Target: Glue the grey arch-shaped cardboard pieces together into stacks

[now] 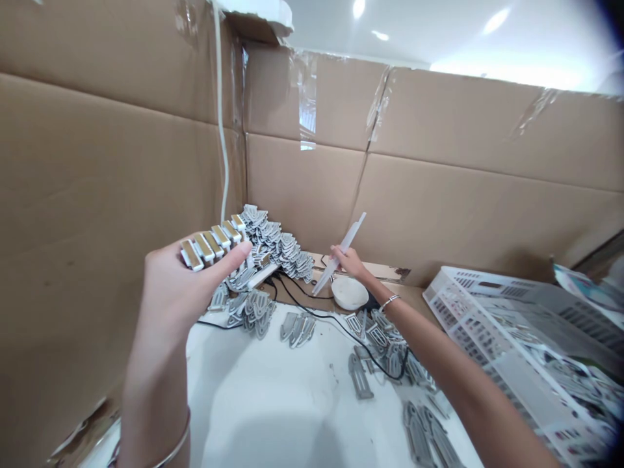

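Observation:
My left hand (195, 273) is raised at the left, closed around a row of several small white pieces with gold-brown tops (217, 240). What they look like below my thumb is partly hidden. Farther off, my right hand (348, 261) grips a thin translucent white plastic strip (351, 233), held at a slant. A white bowl (350, 294) sits just under that hand. Stacked grey flat slotted pieces (287, 250) rise behind my left hand. More of these grey pieces (359, 376) lie on the white tabletop (273, 403).
Cardboard walls (302, 175) enclose the table at the left and back. A white plastic crate (492, 338) full of pieces stands at the right. One black cable (336, 316) runs across the table, and a white cord (220, 123) hangs down in the corner.

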### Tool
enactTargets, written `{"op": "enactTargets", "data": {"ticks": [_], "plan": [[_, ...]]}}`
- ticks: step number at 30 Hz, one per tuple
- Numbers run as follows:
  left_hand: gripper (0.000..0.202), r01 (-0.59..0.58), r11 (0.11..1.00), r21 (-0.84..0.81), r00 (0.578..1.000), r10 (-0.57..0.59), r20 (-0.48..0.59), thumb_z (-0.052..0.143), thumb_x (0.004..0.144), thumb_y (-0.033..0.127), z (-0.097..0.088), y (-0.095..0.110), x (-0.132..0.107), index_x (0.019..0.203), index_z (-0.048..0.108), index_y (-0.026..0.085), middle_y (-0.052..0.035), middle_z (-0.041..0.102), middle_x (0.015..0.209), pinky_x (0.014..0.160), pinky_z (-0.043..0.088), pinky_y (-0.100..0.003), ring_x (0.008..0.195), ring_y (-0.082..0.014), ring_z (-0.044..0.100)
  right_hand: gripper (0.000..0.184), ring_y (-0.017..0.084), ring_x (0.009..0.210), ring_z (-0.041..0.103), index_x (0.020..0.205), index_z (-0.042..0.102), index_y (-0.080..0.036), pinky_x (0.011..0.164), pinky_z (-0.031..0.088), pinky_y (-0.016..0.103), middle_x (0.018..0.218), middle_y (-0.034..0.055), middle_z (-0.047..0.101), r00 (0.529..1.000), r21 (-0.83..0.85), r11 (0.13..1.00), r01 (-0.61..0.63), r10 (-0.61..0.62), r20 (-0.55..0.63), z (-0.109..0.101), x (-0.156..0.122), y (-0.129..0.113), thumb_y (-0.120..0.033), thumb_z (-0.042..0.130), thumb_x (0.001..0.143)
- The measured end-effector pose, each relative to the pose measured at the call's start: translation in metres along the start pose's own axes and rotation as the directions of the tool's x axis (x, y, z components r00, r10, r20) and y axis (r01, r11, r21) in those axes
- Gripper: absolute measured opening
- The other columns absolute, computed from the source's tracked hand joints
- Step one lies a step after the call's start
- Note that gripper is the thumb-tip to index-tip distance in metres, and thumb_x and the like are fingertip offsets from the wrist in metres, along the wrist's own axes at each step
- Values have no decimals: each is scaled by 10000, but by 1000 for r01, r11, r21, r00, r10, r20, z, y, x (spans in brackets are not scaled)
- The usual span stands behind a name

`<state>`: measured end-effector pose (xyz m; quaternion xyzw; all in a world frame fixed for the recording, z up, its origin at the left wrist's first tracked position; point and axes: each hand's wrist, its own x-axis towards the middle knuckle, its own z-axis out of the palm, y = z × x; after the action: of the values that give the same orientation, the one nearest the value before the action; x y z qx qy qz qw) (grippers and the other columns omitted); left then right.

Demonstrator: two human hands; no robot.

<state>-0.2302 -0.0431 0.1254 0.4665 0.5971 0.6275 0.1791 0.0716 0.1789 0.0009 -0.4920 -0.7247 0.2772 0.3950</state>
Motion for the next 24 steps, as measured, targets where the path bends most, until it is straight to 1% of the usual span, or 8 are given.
{"op": "enactTargets", "data": {"ticks": [5,8,11,16,19,24], "plan": [[379,-28,1000,-11,999,28,-16,861,599,452,2,0,-1,882,777,212,-17,745,777,580,450,-253,735,-185,660,414,139,462,500,674,561,-211,505,409,254,493,-35,518,999,-28,999,41,-40,35,14,-7,-3,-541,448,899],[371,-33,999,-19,999,33,-12,860,598,455,1,0,-2,866,778,213,-11,729,750,582,451,-257,711,-176,651,443,149,510,508,676,557,-219,552,408,262,518,-27,512,997,-66,995,77,-78,-20,20,-8,-7,-563,402,908],[389,-39,999,-25,999,39,-11,860,599,467,0,-2,-1,889,778,220,-2,717,732,566,446,-256,673,-162,638,451,158,586,524,663,519,-222,624,406,275,587,-9,540,989,-103,988,116,-124,-76,25,-8,-9,-565,371,916],[353,-30,998,-56,999,31,8,864,598,445,1,-2,-1,859,777,224,-4,739,754,562,457,-251,666,-154,640,412,153,616,476,671,473,-229,650,372,291,623,-11,510,981,-132,976,175,-184,-55,35,-14,-13,-539,384,927],[352,-26,997,-73,1000,27,13,860,602,438,1,-1,-2,872,780,227,-11,750,774,575,475,-263,687,-166,655,398,162,638,459,686,484,-234,663,367,305,629,-6,504,980,-133,974,181,-190,-57,40,-17,-13,-508,358,946],[345,-43,997,-63,999,43,3,856,609,437,0,-2,-1,867,782,220,-16,743,753,573,472,-263,688,-171,661,386,173,639,480,697,508,-239,687,377,329,600,-8,498,985,-93,985,143,-151,-86,41,-23,-9,-483,362,958]]}}
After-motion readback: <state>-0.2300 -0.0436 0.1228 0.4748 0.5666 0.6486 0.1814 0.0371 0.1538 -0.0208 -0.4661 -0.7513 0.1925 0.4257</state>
